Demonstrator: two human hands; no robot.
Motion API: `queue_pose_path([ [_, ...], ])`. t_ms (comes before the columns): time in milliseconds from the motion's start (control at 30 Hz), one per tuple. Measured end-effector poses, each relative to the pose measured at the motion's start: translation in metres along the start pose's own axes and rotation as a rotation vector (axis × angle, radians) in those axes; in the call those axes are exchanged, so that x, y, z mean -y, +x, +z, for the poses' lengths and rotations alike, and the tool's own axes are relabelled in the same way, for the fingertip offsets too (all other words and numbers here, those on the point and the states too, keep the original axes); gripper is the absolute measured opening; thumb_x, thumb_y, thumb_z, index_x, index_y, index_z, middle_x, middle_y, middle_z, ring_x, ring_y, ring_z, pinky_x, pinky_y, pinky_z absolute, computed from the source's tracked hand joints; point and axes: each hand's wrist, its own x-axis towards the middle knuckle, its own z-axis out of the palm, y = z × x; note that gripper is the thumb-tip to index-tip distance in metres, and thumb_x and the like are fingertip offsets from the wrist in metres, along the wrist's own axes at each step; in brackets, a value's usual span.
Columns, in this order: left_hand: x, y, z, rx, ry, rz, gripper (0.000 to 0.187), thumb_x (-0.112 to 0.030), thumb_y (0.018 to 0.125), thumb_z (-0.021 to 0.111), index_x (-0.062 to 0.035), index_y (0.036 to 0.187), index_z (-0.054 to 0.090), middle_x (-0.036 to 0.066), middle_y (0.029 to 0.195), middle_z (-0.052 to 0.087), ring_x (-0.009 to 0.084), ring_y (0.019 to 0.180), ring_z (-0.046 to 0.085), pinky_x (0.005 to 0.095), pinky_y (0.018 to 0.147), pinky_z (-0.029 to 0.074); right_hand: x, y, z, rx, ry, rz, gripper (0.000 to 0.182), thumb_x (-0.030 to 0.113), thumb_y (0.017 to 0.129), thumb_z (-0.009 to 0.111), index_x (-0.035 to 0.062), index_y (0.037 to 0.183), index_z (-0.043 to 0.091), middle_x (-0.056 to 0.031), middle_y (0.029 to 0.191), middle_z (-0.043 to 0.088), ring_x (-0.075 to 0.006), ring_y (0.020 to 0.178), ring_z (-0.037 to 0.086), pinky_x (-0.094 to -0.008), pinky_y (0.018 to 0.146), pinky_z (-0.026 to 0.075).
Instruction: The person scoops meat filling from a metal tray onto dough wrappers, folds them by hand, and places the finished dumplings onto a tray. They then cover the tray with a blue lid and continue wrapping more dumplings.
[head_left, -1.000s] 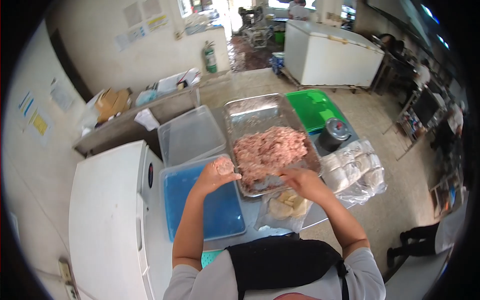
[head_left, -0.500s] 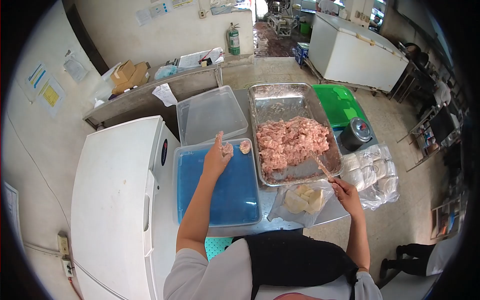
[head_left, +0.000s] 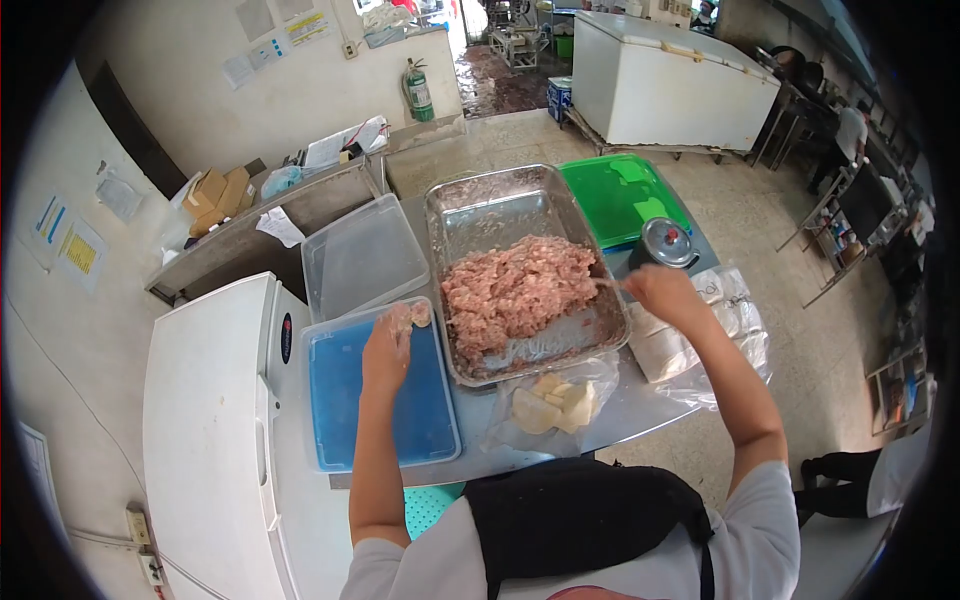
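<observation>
My left hand (head_left: 385,350) is over the upper right corner of a lidded blue tray (head_left: 380,400), its fingers closed around a small meat-filled dumpling, partly hidden. Beside the fingertips, another meat dumpling (head_left: 420,314) sits on the tray. My right hand (head_left: 662,292) grips a thin spatula (head_left: 608,284) at the right rim of a deep metal pan (head_left: 470,375). The spatula's far end reaches the mound of pinkish ground meat (head_left: 520,295) in that pan. Below the pan, pale yellow dough wrappers (head_left: 553,403) lie on a clear plastic bag.
A lidded metal pot (head_left: 665,243) and plastic-wrapped white packs (head_left: 690,335) stand to the right. Behind are a green lid (head_left: 625,200) and a clear plastic container (head_left: 365,255). A white fridge (head_left: 205,430) is at left, a chest freezer (head_left: 660,90) farther back.
My right hand has moved up and away, bringing the spatula to the meat's right side. My left hand stays by the dumplings, its fingers now lower and more curled. The whole view has shifted.
</observation>
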Motion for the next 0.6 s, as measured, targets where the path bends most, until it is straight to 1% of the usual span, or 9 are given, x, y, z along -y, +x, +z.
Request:
queue_pose_path([
  [67, -0.042, -0.012, -0.008, 0.028, -0.186, -0.009, 0.020, -0.009, 0.087, 0.061, -0.0031, 0.105, 0.063, 0.015, 0.097, 0.066, 0.0335, 0.094, 0.063, 0.0364, 0.082, 0.050, -0.019, 0.036, 0.003, -0.054, -0.049, -0.052, 0.032, 0.034, 0.089, 0.057, 0.0080, 0.071, 0.065, -0.0135, 0.073, 0.065, -0.0328, 0.069, 0.065, -0.0435, 0.060, 0.052],
  [133, -0.097, -0.027, -0.006, 0.023, -0.458, 0.034, 0.011, -0.012, 0.087, 0.063, -0.0013, 0.088, 0.064, 0.014, 0.094, 0.065, 0.0317, 0.089, 0.063, 0.0353, 0.079, 0.050, -0.030, 0.074, 0.016, -0.096, -0.093, -0.099, 0.033, 0.035, 0.088, 0.058, 0.0077, 0.071, 0.067, -0.0133, 0.072, 0.066, -0.0320, 0.069, 0.066, -0.0428, 0.060, 0.053],
  [200, -0.121, -0.052, 0.017, 0.231, -0.429, -0.057, 0.013, -0.012, 0.086, 0.064, -0.0026, 0.094, 0.065, 0.014, 0.094, 0.065, 0.0301, 0.090, 0.063, 0.0345, 0.079, 0.050, -0.030, 0.104, 0.039, 0.013, -0.174, -0.071, 0.035, 0.036, 0.089, 0.057, 0.0072, 0.074, 0.069, -0.0131, 0.077, 0.069, -0.0304, 0.072, 0.069, -0.0416, 0.061, 0.054],
  [233, -0.134, -0.061, 0.030, 0.272, -0.456, -0.053, 0.014, -0.013, 0.086, 0.064, -0.0029, 0.095, 0.066, 0.014, 0.095, 0.066, 0.0298, 0.090, 0.063, 0.0349, 0.079, 0.050, -0.026, 0.113, 0.055, 0.010, -0.167, -0.082, 0.035, 0.036, 0.089, 0.057, 0.0072, 0.074, 0.069, -0.0131, 0.077, 0.069, -0.0304, 0.072, 0.069, -0.0416, 0.061, 0.054],
  [300, -0.158, -0.078, 0.053, 0.312, -0.474, -0.067, 0.014, -0.013, 0.086, 0.065, -0.0032, 0.096, 0.066, 0.014, 0.095, 0.066, 0.0295, 0.090, 0.063, 0.0352, 0.080, 0.050, -0.015, 0.117, 0.082, 0.124, -0.175, -0.218, 0.030, 0.033, 0.087, 0.056, 0.0085, 0.076, 0.070, -0.0118, 0.080, 0.070, -0.0287, 0.075, 0.070, -0.0410, 0.062, 0.056],
  [400, -0.179, -0.091, 0.074, 0.224, -0.428, -0.067, 0.017, -0.011, 0.086, 0.065, -0.0045, 0.101, 0.067, 0.013, 0.098, 0.066, 0.0287, 0.091, 0.063, 0.0357, 0.080, 0.050, -0.013, 0.097, 0.094, 0.079, -0.026, -0.295, 0.024, 0.026, 0.084, 0.055, 0.0078, 0.075, 0.069, -0.0118, 0.079, 0.070, -0.0289, 0.073, 0.069, -0.0415, 0.061, 0.055],
  [500, -0.193, -0.094, 0.081, 0.186, -0.441, -0.130, 0.019, -0.008, 0.086, 0.063, -0.0036, 0.104, 0.065, 0.013, 0.099, 0.065, 0.0296, 0.093, 0.063, 0.0364, 0.081, 0.049, 0.005, 0.057, 0.076, 0.098, 0.144, -0.347, 0.019, 0.020, 0.081, 0.055, 0.0071, 0.074, 0.068, -0.0122, 0.077, 0.069, -0.0285, 0.072, 0.069, -0.0407, 0.060, 0.055],
  [567, -0.197, -0.083, 0.076, -0.095, -0.425, -0.170, 0.018, -0.004, 0.088, 0.059, -0.0016, 0.105, 0.064, 0.014, 0.100, 0.065, 0.0319, 0.093, 0.061, 0.0379, 0.082, 0.049, 0.008, 0.038, 0.092, 0.106, 0.153, -0.421, 0.018, 0.019, 0.080, 0.056, 0.0067, 0.073, 0.067, -0.0125, 0.076, 0.069, -0.0284, 0.071, 0.069, -0.0400, 0.059, 0.055],
  [600, -0.195, -0.076, 0.073, -0.180, -0.356, -0.160, 0.019, -0.003, 0.087, 0.058, -0.0013, 0.105, 0.063, 0.015, 0.101, 0.064, 0.0333, 0.093, 0.060, 0.0389, 0.083, 0.048, 0.010, 0.031, 0.097, 0.115, 0.159, -0.478, 0.017, 0.017, 0.079, 0.056, 0.0063, 0.072, 0.066, -0.0127, 0.075, 0.068, -0.0283, 0.070, 0.069, -0.0394, 0.058, 0.054],
])
